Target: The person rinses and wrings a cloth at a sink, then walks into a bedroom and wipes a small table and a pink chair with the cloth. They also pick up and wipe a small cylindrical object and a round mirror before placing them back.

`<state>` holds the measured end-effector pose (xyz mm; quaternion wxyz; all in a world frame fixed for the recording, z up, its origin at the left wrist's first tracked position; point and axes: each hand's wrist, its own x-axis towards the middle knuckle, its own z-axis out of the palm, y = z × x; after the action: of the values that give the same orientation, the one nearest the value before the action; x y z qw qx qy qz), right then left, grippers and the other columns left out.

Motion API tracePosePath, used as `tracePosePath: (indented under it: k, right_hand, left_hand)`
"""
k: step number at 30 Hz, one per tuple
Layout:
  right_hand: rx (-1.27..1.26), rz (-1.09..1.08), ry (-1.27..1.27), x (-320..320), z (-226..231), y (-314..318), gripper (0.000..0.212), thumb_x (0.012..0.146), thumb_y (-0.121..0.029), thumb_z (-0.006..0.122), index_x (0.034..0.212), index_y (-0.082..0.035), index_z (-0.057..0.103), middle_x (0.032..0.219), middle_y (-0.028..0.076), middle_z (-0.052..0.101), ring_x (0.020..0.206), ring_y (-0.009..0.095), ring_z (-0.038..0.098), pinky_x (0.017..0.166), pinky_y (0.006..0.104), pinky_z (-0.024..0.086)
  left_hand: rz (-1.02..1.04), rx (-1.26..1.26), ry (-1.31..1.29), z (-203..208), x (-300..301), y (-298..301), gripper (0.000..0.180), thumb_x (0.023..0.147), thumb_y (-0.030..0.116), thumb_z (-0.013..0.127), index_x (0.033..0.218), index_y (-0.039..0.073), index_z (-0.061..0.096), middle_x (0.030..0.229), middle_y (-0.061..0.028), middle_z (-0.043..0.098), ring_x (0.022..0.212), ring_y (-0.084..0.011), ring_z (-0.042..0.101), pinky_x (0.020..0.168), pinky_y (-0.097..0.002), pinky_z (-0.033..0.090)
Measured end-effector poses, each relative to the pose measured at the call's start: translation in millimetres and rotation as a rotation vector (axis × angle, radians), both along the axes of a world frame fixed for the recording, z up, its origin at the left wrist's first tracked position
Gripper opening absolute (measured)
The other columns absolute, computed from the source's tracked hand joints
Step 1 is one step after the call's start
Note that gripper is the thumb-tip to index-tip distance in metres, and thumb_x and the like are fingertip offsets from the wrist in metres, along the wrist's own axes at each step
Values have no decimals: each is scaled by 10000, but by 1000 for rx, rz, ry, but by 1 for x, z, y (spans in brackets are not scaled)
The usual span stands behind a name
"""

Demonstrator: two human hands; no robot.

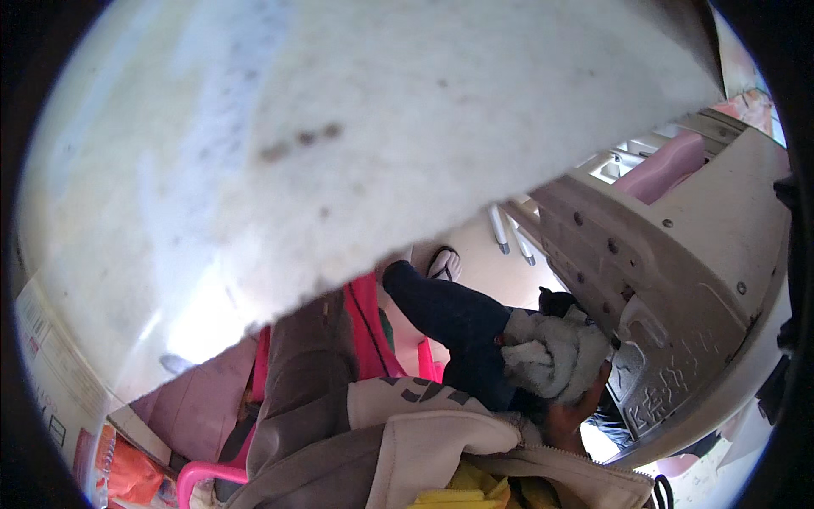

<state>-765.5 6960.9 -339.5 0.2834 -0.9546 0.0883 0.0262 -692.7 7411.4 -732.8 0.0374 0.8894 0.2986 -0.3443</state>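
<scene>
A brownish hand (577,414) shows at the lower right, apparently my right hand. It is bent against a bundled grey fluffy cloth (555,352), with its fingers partly hidden behind the bundle. Beside the cloth stretches a dark blue clothed limb (449,310); whether it is a sleeve or a trouser leg I cannot make out. My left hand is not visible. A large whitish, stained sheet or board (381,127) with a rough lower edge fills the upper part of the picture, close up, and hides much behind it.
On the right stands a beige machine-like body (678,254) with screws and raised lettering; a pink object (666,165) lies behind it. A bright pink seat (373,331), a sandalled foot (445,265), a grey-brown trouser leg (305,373) and a zipped jacket (449,437) are below.
</scene>
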Motion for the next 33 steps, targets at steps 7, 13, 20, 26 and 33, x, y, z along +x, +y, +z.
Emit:
tracePosePath:
  k: [7,13,20,26,33]
  right_hand:
    - [-23,49,97,0,7,-1,478,777,-246,724,1176,-52,547,1275,204,475,1138,392,493,966,511,386]
    - [-53,-5,69,-5,5,-3,507,776,-221,748,1199,-61,518,1256,205,491,1145,395,480,971,517,375]
    - [-18,17,96,-1,16,2,473,801,-203,727,1194,-39,520,1236,204,501,1137,395,471,970,534,357]
    - [118,171,140,2,70,19,358,785,-77,704,1097,2,548,1188,214,506,1067,375,493,943,483,372]
    - [240,252,244,18,134,45,376,696,-19,717,1050,-9,589,1102,169,520,1013,325,521,893,395,403]
  left_hand:
    - [-628,-424,-361,51,81,-183,719,584,284,831,1218,77,562,1465,-125,329,1250,-423,403,1065,-482,362]
    - [-968,-552,-178,42,152,-264,706,585,159,835,1222,69,545,1436,-111,387,1200,-428,460,989,-463,447]
    - [-768,-425,-576,3,91,-282,310,690,43,690,992,45,620,1021,-121,543,854,-344,580,771,-417,489]
    - [-158,-438,-493,130,12,-287,678,609,157,780,1203,6,490,1173,-176,483,1009,-390,519,913,-446,441]
    - [261,-624,-700,280,-3,-275,752,600,125,785,1260,32,438,1233,-169,459,1144,-413,472,992,-448,420]
